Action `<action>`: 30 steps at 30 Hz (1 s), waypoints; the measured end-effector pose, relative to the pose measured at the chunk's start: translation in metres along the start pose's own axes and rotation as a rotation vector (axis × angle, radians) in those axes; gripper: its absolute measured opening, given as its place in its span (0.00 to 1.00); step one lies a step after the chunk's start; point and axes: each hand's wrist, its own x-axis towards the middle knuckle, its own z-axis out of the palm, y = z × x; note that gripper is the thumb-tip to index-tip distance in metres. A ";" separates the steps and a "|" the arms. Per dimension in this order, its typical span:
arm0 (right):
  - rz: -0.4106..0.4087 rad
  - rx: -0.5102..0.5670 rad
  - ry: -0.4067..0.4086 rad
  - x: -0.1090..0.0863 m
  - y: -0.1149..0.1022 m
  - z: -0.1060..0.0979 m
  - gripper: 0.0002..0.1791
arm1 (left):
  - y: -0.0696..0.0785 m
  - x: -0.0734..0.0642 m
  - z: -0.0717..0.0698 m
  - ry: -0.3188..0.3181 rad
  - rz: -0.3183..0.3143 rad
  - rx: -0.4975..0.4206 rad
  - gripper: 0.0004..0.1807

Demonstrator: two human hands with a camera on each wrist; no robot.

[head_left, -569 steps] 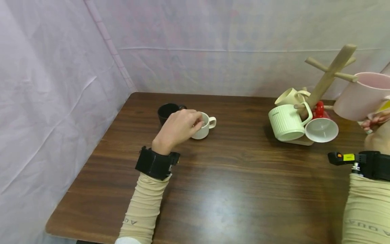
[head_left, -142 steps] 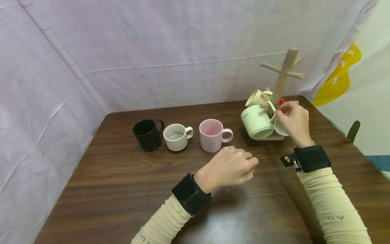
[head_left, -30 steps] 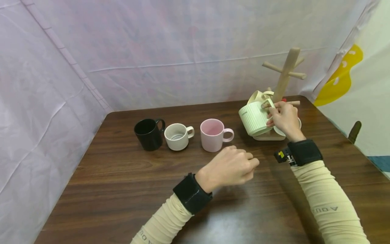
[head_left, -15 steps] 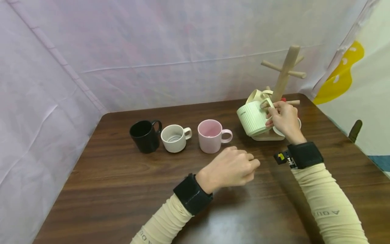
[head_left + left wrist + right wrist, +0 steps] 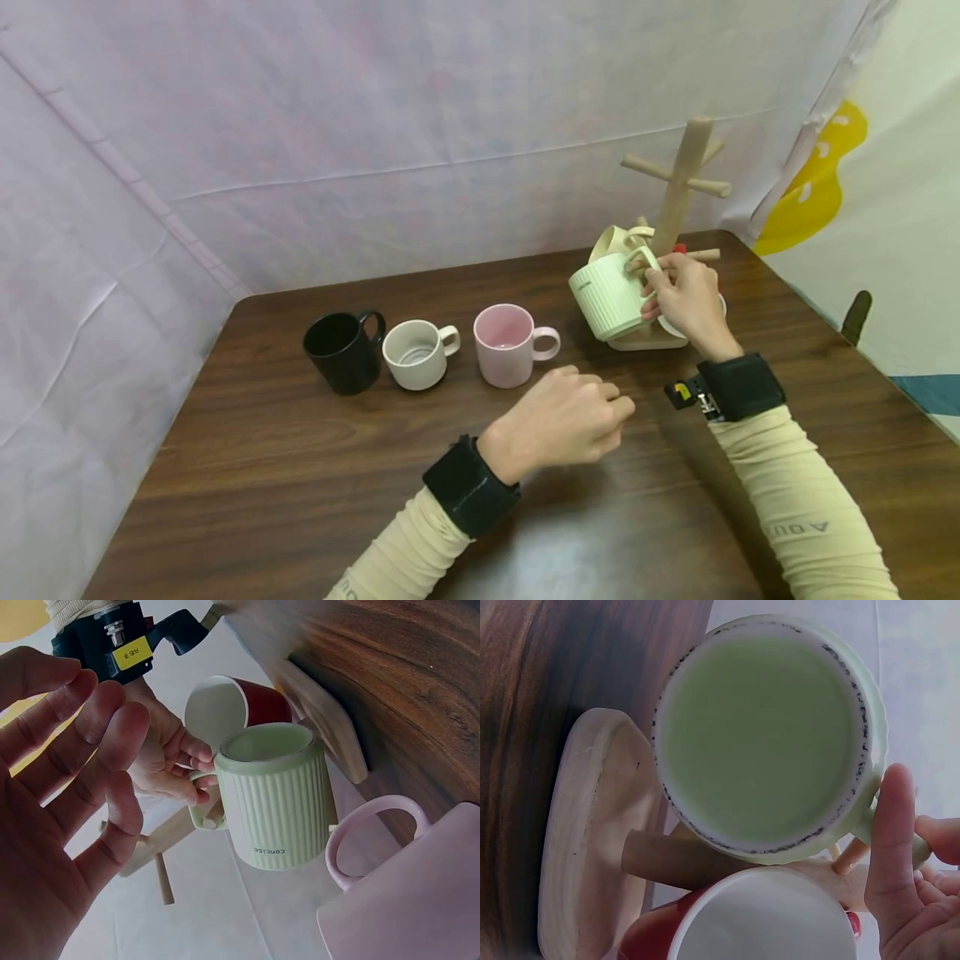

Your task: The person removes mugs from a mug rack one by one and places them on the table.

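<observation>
My right hand [image 5: 690,302] pinches the handle of a ribbed light-green mug [image 5: 607,296], which is tilted at a lower peg of the wooden mug tree [image 5: 678,187]. The peg still passes through the handle. In the right wrist view the green mug's base [image 5: 761,742] faces the camera, and the fingers [image 5: 895,832] are at its handle. Behind the green mug hangs a cream mug [image 5: 609,242]. A red mug with a white inside [image 5: 765,922] hangs beside it. My left hand [image 5: 562,417] hovers over the table, fingers loosely bent and holding nothing, as the left wrist view confirms.
A pink mug [image 5: 504,360], a small white cup [image 5: 416,371] and a black mug [image 5: 347,367] stand upright in a row on the wooden table [image 5: 285,475], left of the tree. A pale curtain [image 5: 375,100] hangs behind the table.
Since 19 seconds ago, the pink mug has gone from my right hand to the table. My right hand has since taken the green mug's handle and tilted it slightly. Lately only the head view shifts.
</observation>
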 end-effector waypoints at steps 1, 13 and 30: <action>-0.001 0.002 0.000 0.000 0.000 0.000 0.14 | 0.000 0.000 0.000 0.003 0.001 0.002 0.03; -0.015 0.044 -0.012 -0.004 -0.001 0.004 0.14 | 0.002 -0.003 0.001 0.017 -0.002 0.029 0.04; -0.038 0.026 -0.011 -0.005 0.002 -0.004 0.15 | 0.008 0.005 0.001 -0.013 -0.006 0.038 0.05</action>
